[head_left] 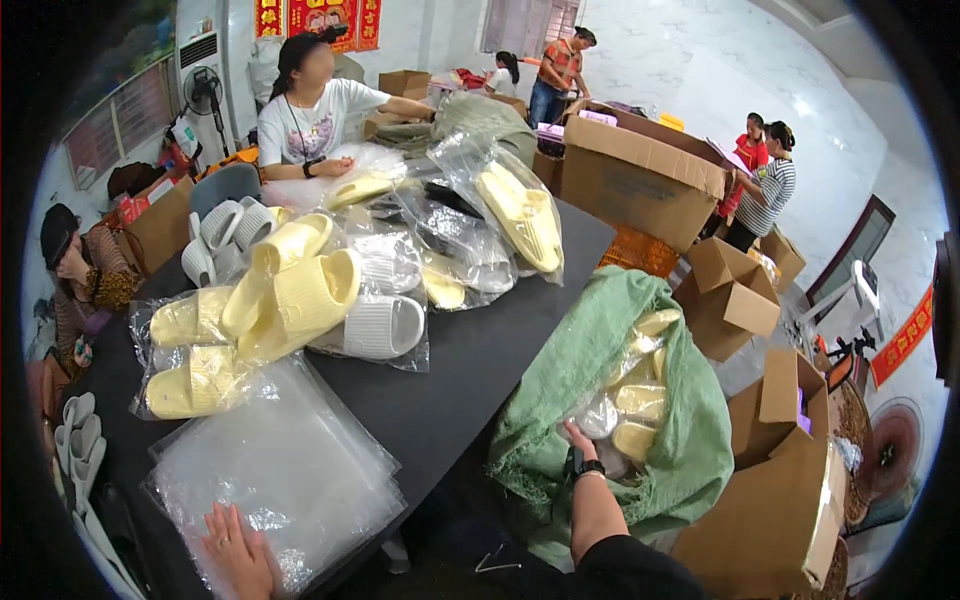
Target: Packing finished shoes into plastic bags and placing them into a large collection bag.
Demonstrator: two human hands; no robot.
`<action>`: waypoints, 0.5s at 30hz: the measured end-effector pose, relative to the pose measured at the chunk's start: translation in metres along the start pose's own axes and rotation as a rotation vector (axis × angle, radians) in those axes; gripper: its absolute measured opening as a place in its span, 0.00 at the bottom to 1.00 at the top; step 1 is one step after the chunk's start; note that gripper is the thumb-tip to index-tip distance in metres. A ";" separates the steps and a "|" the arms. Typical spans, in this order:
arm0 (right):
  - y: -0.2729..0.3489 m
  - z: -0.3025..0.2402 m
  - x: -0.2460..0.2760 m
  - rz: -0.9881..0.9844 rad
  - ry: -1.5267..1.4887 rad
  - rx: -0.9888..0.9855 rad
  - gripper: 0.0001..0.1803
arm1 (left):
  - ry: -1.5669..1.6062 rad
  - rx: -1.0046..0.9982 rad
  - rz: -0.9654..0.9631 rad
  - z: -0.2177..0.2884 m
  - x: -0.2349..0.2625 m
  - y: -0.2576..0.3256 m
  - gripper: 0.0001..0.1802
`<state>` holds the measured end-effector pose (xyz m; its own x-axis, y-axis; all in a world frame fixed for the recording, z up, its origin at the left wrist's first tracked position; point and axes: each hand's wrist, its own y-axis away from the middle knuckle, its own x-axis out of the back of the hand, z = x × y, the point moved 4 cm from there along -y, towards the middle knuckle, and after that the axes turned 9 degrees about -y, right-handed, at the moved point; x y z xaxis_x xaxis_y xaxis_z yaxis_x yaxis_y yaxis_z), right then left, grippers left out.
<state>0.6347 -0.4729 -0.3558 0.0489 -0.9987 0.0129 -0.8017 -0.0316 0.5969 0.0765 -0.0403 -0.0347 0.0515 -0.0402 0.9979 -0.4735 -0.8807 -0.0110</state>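
Note:
My left hand [238, 552] lies flat, fingers apart, on a stack of clear plastic bags [290, 470] at the near left of the dark table. On the right, my right hand [580, 447] reaches into a green woven sack [690, 440], its visible fingers stretched out. It is beside a grey slipper [598, 418] in clear wrap; part of the hand is hidden. Several bagged yellow slippers [640, 402] lie inside the sack. Beyond the bag stack, loose yellow slippers [300, 300] rest on bagged yellow and grey slippers [380, 327].
Across the dark table [450, 385], a person in a white shirt [315, 130] has a hand near wrapped slippers. Open cardboard boxes [770, 480] stand right of the sack, and a large carton [640, 170] stands behind it. Grey slippers [80, 440] line the left edge. Other people are farther back.

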 end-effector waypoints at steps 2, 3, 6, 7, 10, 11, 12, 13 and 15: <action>-0.011 0.004 0.025 0.038 -0.011 0.006 0.45 | 0.033 -0.031 -0.012 0.004 -0.002 -0.009 0.34; -0.015 0.006 0.023 0.038 -0.009 -0.019 0.45 | -0.054 -0.121 0.114 0.007 0.004 -0.007 0.32; -0.047 0.018 0.061 0.103 0.136 0.116 0.43 | -0.114 -0.242 0.233 0.018 0.014 -0.012 0.29; -0.063 0.023 0.076 0.107 0.308 0.245 0.41 | -0.109 -0.260 0.212 0.022 0.014 -0.016 0.29; -0.070 0.031 0.056 0.143 0.262 0.165 0.44 | -0.152 -0.222 0.171 0.022 0.022 -0.010 0.29; -0.069 0.033 0.054 0.174 0.240 0.125 0.46 | -0.155 -0.217 0.173 0.020 0.019 -0.010 0.29; -0.067 0.032 0.051 0.204 0.218 0.092 0.47 | -0.055 -0.146 0.076 0.015 0.012 -0.010 0.32; -0.065 0.031 0.049 0.236 0.195 0.057 0.48 | 0.047 -0.077 -0.021 0.010 0.005 -0.010 0.34; -0.061 0.028 0.052 0.276 0.173 0.025 0.50 | -0.034 -0.149 0.084 0.013 0.010 -0.009 0.32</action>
<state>0.6698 -0.5238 -0.4138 -0.0736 -0.9483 0.3088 -0.8130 0.2364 0.5321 0.0929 -0.0394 -0.0251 0.0352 -0.1292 0.9910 -0.6021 -0.7942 -0.0821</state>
